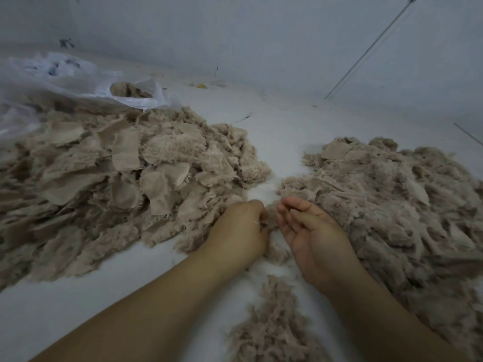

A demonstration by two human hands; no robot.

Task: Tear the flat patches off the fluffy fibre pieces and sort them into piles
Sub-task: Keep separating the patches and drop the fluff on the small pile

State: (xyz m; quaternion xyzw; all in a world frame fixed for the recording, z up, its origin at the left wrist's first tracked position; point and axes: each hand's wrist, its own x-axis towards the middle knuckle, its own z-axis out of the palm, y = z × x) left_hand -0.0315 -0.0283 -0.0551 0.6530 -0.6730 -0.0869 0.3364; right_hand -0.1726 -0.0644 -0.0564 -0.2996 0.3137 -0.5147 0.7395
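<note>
A big heap of beige fluffy fibre pieces with flat ribbed patches (125, 173) covers the left of the white surface. A second heap (397, 205) lies at the right. A smaller fluffy heap (271, 325) sits near me, between my forearms. My left hand (240, 231) is knuckles up, its fingers curled onto a small fluffy piece (270, 220) between the two hands. My right hand (311, 231) lies palm up beside that piece, fingers loosely bent and touching it; how firmly it holds is hidden.
A translucent white plastic sack (78, 82) holding more beige fibre lies at the back left. A pale wall (261, 35) closes the back, with a thin rod (371, 48) leaning on it at the right. Small scraps (201, 85) lie by the wall.
</note>
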